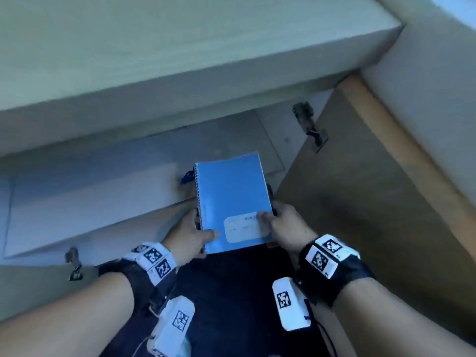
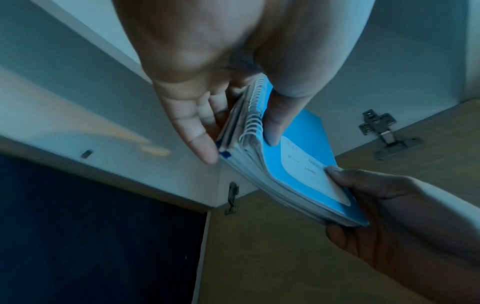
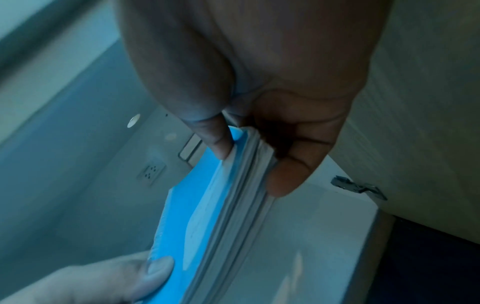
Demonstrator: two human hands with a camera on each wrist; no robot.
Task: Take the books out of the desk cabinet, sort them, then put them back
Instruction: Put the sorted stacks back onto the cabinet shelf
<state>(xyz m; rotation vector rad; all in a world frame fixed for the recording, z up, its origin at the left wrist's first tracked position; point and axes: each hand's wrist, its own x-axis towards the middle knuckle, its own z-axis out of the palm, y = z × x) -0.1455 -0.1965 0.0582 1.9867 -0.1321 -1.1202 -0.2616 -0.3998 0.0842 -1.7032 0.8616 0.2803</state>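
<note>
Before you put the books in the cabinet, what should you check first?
1. Both hands hold the stack of books: left hand and right hand grip its near corners. Ok.
2. Blue spiral notebook lies on top. Ok.
3. Edges squared: page edges look uneven in the right wrist view. Not ok.
4. Cabinet door open. Ok.
5. Room on the cabinet shelf: partly hidden. Cannot tell.
</note>
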